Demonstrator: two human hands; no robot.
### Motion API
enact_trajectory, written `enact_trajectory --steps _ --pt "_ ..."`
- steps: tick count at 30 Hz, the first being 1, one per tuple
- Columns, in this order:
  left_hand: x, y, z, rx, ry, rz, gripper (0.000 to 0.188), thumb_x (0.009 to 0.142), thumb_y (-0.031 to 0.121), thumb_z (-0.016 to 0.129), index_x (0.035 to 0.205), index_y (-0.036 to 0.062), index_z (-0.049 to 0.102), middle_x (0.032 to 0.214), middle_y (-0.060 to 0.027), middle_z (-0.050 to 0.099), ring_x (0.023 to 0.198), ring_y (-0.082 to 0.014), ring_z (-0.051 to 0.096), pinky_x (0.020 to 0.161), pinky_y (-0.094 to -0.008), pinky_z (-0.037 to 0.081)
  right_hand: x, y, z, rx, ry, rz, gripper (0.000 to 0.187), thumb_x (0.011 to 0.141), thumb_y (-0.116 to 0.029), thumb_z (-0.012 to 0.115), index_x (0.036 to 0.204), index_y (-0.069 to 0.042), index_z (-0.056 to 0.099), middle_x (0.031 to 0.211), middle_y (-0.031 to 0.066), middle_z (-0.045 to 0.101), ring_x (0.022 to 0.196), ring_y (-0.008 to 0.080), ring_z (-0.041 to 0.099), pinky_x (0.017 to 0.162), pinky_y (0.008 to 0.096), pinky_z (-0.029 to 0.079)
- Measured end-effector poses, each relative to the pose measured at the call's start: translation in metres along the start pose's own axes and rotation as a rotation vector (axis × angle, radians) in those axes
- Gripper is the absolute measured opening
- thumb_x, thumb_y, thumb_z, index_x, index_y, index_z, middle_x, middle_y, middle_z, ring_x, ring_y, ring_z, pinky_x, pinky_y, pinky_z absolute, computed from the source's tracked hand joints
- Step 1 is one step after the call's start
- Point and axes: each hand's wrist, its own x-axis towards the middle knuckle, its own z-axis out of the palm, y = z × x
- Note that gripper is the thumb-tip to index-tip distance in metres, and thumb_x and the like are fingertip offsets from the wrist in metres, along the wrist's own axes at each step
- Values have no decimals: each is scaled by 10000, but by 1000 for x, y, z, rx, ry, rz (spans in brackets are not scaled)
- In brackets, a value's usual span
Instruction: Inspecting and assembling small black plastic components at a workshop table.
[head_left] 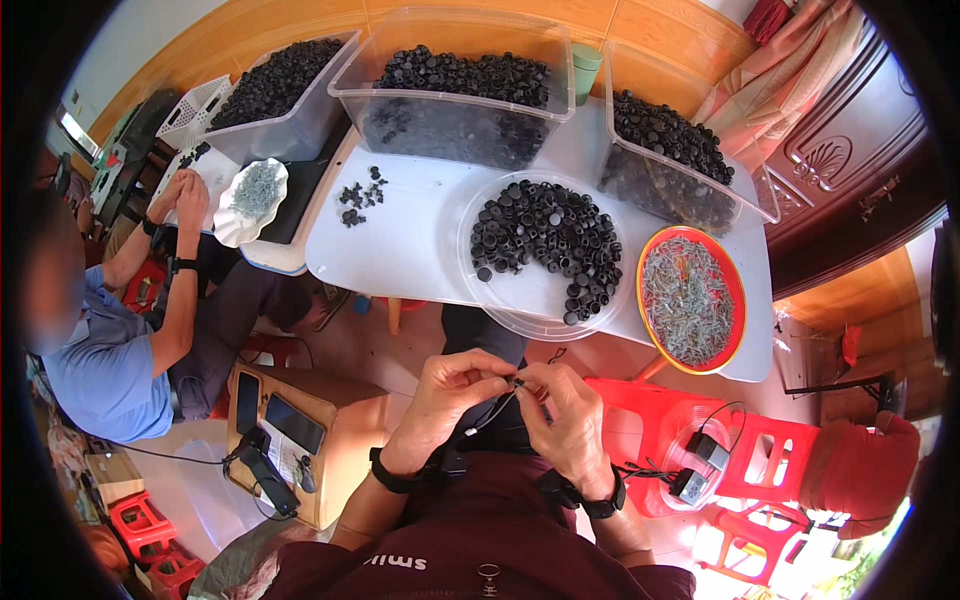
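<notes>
My left hand and my right hand meet in front of my chest, over my lap. Both are closed, with fingertips pinched together on a small black part, mostly hidden by the fingers. Just beyond them, a round clear plastic tray on the white table bears a heap of black round caps. To its right, a red bowl with a yellow rim holds thin silvery pieces that look like screws. A few small black parts lie loose on the table's left side.
Clear bins of black parts line the table's back. At left, a co-worker works beside a white scalloped dish. A cardboard box carries phones and a black device. Red stools and power adapters are at right.
</notes>
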Motion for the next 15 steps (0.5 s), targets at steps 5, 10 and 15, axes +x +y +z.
enact_trajectory --steps 5,10,15 --pt "-1 2 0 49 -57 27 172 788 -61 617 956 -42 643 952 -110 616 862 -157 599 767 -261 501 7 -11 -3 -61 -37 -80 220 718 76 619 908 -22 567 750 121 592 636 263 594 550 335 471" --pt "1 4 1 -51 -45 -70 172 788 -25 637 958 -50 638 912 -107 635 810 -147 614 738 -253 505 5 -7 -5 57 -81 48 167 740 44 645 879 -15 572 749 107 601 644 232 612 572 308 479" --pt "8 -2 -3 -128 -68 -84 158 802 -4 634 957 -37 636 899 -91 640 783 -140 618 706 -250 510 2 12 -2 285 -26 163 186 713 11 704 851 -25 584 790 88 617 652 185 606 595 276 491"
